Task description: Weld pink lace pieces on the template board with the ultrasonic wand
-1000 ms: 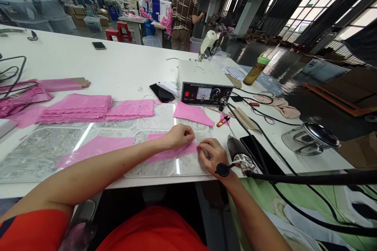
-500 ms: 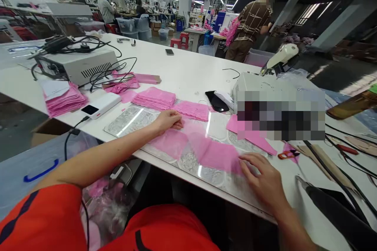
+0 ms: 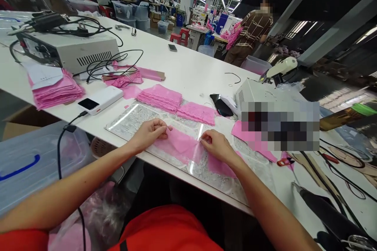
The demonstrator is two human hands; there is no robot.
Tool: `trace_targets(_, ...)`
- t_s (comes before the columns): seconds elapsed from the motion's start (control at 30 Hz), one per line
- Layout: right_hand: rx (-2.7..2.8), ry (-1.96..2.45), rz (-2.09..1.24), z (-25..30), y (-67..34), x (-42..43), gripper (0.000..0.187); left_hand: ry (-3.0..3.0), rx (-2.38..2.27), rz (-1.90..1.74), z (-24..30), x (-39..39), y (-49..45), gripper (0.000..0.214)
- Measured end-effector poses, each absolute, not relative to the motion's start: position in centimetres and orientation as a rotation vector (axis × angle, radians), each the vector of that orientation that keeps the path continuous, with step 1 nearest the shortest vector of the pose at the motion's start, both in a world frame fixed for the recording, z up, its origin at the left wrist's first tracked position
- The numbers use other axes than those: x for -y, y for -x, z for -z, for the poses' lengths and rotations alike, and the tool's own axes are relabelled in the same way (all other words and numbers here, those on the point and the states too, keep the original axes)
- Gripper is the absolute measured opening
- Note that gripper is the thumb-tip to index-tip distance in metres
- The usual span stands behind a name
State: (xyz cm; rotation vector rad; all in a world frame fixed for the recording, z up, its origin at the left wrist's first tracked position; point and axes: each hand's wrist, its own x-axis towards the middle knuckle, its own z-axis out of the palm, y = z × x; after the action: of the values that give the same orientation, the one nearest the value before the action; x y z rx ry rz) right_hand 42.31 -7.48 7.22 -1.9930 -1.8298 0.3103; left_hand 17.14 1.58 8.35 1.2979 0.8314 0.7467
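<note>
Between my two hands a sheer pink fabric piece (image 3: pixel 181 145) stretches just over a clear sheet (image 3: pixel 123 119) on the table. My left hand (image 3: pixel 153 131) pinches its left end, thumb against fingers. Its right end is pinched by my right hand (image 3: pixel 216 143). Partly under my right wrist, another pink piece (image 3: pixel 219 166) lies flat on the clear sheet. Right behind my hands are two stacks of pink fabric pieces, the left stack (image 3: pixel 160 98) thicker than the right stack (image 3: pixel 196 113).
A grey box (image 3: pixel 82 53) with a corded tool stands at the left, beside more pink pieces (image 3: pixel 55 92) and a white device (image 3: pixel 101 100). Orange snips (image 3: pixel 285 161) and a black-handled tool (image 3: pixel 324 208) lie at the right. A co-worker (image 3: pixel 250 31) stands beyond the table.
My right hand has moved left from the flat pink piece and now pinches the sheer piece's right end. My left hand has shifted left and nearer, still pinching. The view has turned slightly.
</note>
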Motion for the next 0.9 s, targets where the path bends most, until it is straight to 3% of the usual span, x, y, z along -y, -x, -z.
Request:
trace_targets(0.2,1.783,1.973,-0.431,-8.6,-41.9,7.5,0.011,-1.341,-0.818,-0.773,-8.0,-2.1,-16.9,0.029)
trace_targets(0.43,1.606,1.865,-0.908,-9.8,-39.6,6.0,0.008,-1.913,-1.177,-0.788,-7.6,-2.2,-13.8,0.017)
trace_targets(0.7,1.795,2.092,-0.616,-9.5,-38.5,4.2,0.009,-2.565,-1.324,-0.712,-7.0,-2.7,-12.7,0.015)
trace_targets(0.8,1.807,2.023,-0.360,-9.5,-38.4,5.7,0.010,-2.669,-1.050,-0.870,-6.8,-2.2,-12.9,0.018)
trace_targets(0.9,1.934,1.678,-0.377,-8.9,-38.0,8.1,0.011,-2.771,-0.543,-0.800,-6.8,-1.6,-13.3,0.024)
